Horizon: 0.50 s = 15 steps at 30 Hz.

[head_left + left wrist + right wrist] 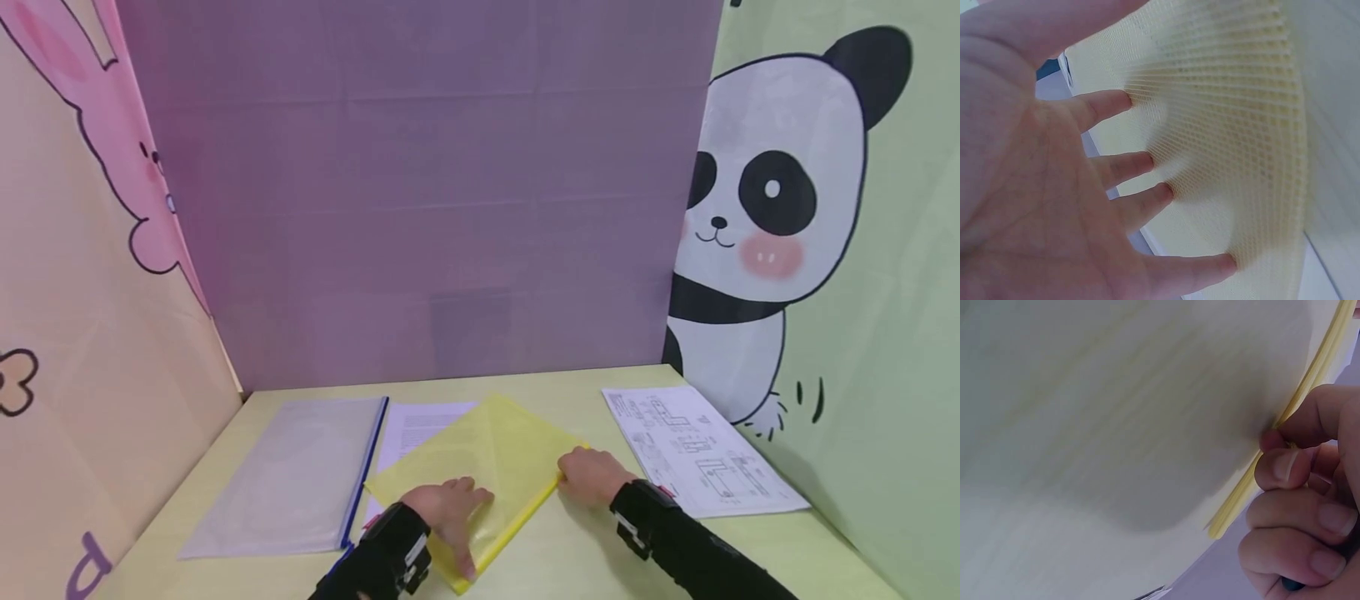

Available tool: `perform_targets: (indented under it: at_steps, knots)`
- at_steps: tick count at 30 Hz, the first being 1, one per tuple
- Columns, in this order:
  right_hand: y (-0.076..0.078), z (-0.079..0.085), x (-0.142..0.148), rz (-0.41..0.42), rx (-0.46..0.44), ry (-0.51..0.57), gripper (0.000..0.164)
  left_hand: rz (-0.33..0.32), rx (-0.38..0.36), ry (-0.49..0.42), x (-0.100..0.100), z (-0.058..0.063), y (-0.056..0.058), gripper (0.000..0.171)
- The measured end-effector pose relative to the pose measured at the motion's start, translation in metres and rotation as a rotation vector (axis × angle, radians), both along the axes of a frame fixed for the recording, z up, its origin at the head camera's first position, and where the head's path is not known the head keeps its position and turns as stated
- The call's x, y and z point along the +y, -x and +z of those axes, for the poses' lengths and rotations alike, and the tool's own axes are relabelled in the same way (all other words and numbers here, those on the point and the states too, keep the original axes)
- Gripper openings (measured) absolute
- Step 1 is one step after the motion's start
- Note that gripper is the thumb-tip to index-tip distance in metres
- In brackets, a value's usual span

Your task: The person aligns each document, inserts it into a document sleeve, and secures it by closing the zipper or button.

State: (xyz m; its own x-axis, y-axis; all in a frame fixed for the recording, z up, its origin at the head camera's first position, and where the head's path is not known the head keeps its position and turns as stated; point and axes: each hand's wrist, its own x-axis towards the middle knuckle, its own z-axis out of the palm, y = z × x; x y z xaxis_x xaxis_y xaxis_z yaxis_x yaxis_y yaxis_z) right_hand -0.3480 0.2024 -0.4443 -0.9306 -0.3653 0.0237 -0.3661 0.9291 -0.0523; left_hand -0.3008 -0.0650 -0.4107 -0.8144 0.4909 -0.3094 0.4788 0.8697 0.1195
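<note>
A yellow translucent report cover point(517, 437) lies at a slant on the table in front of me, its yellow spine bar point(521, 521) along the lower right edge. My right hand point(592, 475) pinches that bar near its upper end; in the right wrist view the thumb and index finger close on the bar point(1235, 503) while the other fingers are curled. My left hand point(450, 508) is spread over the cover's lower part, thumb towards the bar's lower end. Its separated fingertips point(1163, 190) press on the cover's fine-ribbed surface in the left wrist view.
A printed white sheet point(416, 425) lies partly beneath the yellow cover. Left of it is a clear report cover point(292, 475) with a blue spine bar point(367, 467). Sheets with technical drawings point(697, 454) lie at the right. A purple panel point(435, 208) stands behind the table.
</note>
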Motion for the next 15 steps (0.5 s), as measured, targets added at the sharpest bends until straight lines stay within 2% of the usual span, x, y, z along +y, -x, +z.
perform_targets:
  at_steps: [9,15]
  knots:
    - [0.0071,-0.0001,0.0019,0.013,0.041,-0.041,0.02,0.042,0.0,-0.003,0.0021,-0.0028,-0.0018,0.097]
    - [0.0096,-0.0027,0.0094,-0.004,0.047,-0.018,0.019,0.017,-0.003,-0.002,0.0026,-0.0006,-0.0015,0.096]
